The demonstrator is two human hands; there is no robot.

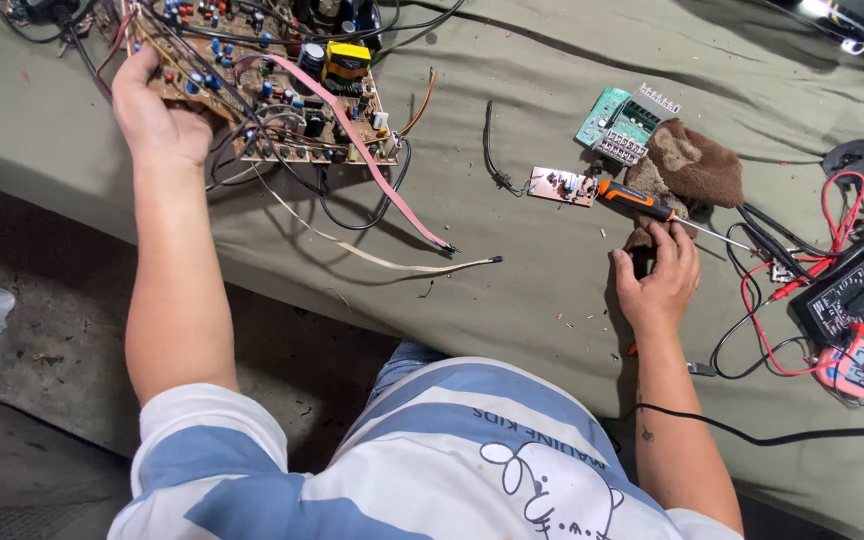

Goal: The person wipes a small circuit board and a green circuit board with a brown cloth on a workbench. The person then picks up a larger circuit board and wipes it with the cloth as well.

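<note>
My left hand (155, 112) grips the near left edge of a large brown circuit board (282, 90) crowded with components and loose wires, at the far left of the table. A pink ribbon cable (372, 165) and a pale wire (392, 262) trail from it across the cloth. My right hand (657, 280) rests on the table with fingers curled around a small dark object, just below an orange-and-black screwdriver (637, 203). A small brown board (562, 186) with a black lead lies beside the screwdriver's handle.
A green circuit board (620, 120) and a brown rag (694, 162) lie beyond my right hand. At the right sit a black multimeter (845, 297) with red and black leads and a small pink meter (855, 368). The olive table cloth (512, 300) ends at a near edge above the floor.
</note>
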